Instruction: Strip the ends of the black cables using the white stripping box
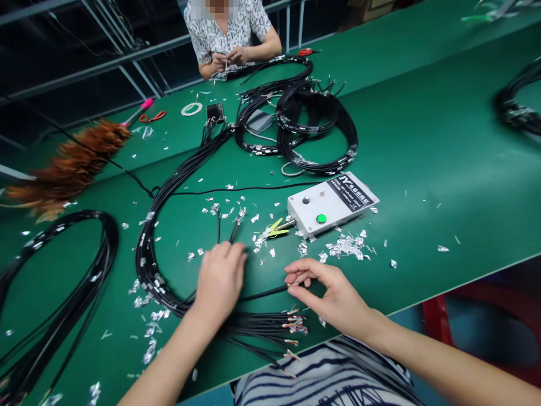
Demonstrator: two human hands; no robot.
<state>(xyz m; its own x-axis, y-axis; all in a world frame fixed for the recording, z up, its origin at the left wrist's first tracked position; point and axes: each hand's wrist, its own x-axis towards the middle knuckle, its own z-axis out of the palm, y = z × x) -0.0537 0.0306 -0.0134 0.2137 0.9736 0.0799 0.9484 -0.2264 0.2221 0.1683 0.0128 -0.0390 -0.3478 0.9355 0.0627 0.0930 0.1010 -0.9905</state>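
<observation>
My right hand [327, 285] pinches the end of a black cable [267, 293] between thumb and fingers, just right of a fan of cables. Back up, my left hand [222, 276] curls down over the cables, its fingertips mostly hidden. Two black cable ends [234, 232] stick out beyond its fingers. Below both hands, several black cables with stripped coloured wire ends [296, 324] reach toward the table's front edge. They belong to a long looped cable bundle [147, 242] on the left. A white box with a green button [333, 204] and yellow-green clip [279, 228] lies ahead.
Foil scraps [349, 246] litter the green table [422, 169]. Coiled cables [316, 132] lie at the back, another coil [105, 242] at left. A brown feather duster [76, 160], red-handled scissors [153, 117] and tape roll [191, 109] are far left. A co-worker [230, 39] sits opposite.
</observation>
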